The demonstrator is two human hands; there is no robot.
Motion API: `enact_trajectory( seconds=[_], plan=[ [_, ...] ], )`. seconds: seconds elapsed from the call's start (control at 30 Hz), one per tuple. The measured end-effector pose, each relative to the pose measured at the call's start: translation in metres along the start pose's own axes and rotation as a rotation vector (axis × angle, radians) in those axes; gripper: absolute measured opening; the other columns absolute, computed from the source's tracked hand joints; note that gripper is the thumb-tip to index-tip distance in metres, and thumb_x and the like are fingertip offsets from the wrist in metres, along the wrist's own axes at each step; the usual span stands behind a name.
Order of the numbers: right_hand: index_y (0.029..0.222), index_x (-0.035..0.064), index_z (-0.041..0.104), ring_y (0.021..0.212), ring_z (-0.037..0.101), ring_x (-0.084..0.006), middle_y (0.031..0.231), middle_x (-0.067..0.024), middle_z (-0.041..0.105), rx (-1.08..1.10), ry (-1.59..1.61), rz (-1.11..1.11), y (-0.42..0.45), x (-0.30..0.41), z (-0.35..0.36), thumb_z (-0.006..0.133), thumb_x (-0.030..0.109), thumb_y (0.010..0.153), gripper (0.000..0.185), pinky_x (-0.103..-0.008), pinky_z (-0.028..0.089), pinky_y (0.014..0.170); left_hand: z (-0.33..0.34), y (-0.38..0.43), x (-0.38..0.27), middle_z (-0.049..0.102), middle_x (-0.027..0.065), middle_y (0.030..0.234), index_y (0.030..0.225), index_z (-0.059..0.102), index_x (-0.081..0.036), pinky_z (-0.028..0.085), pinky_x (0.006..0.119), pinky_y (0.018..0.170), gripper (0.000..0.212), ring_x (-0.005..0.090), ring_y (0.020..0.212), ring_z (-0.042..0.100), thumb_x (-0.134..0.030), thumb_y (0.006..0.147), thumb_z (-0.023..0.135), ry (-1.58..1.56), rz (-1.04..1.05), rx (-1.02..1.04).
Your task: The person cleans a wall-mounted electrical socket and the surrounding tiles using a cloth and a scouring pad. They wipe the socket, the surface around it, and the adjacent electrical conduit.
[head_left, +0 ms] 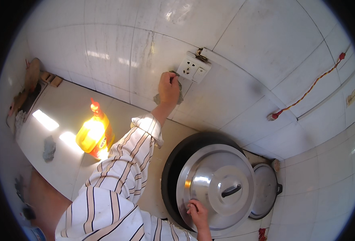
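My left hand (pixel 169 90) presses a grey-green rag (pixel 180 98) against the white tiled wall. Just right of that hand, a wall socket with a switch (pixel 193 68) is fixed to the tiles, and bare wires show at its upper corner. My right hand (pixel 199 213) is over the near left part of a round metal lid (pixel 215 156), its fingers curled. Whether it touches the lid is hard to tell. Under the lid, set off to one side, is a large dark wok (pixel 170 183).
A yellow bottle (pixel 88 138) with a red nozzle stands in sunlight on the tiled counter (pixel 75 93). Left of it lies a grey rag (pixel 49 148). A flat lidded pan (pixel 263 189) sits right of the wok. A twisted red-yellow cord (pixel 311 86) hangs along the wall.
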State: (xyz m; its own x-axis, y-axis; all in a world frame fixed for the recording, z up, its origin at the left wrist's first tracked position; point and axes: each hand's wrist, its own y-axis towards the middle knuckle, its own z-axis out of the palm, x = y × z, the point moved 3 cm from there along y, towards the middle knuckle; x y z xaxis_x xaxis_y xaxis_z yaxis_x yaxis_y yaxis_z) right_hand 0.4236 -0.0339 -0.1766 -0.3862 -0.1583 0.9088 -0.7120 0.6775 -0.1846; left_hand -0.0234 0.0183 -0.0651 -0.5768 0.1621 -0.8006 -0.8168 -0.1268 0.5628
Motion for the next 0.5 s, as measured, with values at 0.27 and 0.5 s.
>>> enact_trajectory(
  seconds=[0.27,0.5],
  plan=[
    [0.098,-0.0013,0.061,0.058,0.061,-0.0142,0.081,-0.0112,0.063,0.006,-0.079,-0.008,0.003,0.012,0.002,0.053,0.004,0.084,0.016,-0.0265,0.048,0.055,0.009,-0.010,-0.015,0.056,0.0125,0.083,0.083,0.052,-0.004,0.045,0.039,0.064,0.008,0.0330,0.075,0.055,-0.005,0.080,0.060,0.077,0.053,0.026],
    [0.097,-0.0026,0.060,0.058,0.060,-0.0150,0.079,-0.0110,0.062,0.039,-0.082,-0.017,0.002,0.015,0.005,0.052,0.003,0.085,0.016,-0.0265,0.048,0.056,-0.001,0.002,-0.018,0.056,0.0108,0.083,0.084,0.054,-0.002,0.045,0.032,0.066,0.006,0.0249,0.072,0.056,-0.003,0.081,0.059,0.144,0.083,0.004]
  ],
)
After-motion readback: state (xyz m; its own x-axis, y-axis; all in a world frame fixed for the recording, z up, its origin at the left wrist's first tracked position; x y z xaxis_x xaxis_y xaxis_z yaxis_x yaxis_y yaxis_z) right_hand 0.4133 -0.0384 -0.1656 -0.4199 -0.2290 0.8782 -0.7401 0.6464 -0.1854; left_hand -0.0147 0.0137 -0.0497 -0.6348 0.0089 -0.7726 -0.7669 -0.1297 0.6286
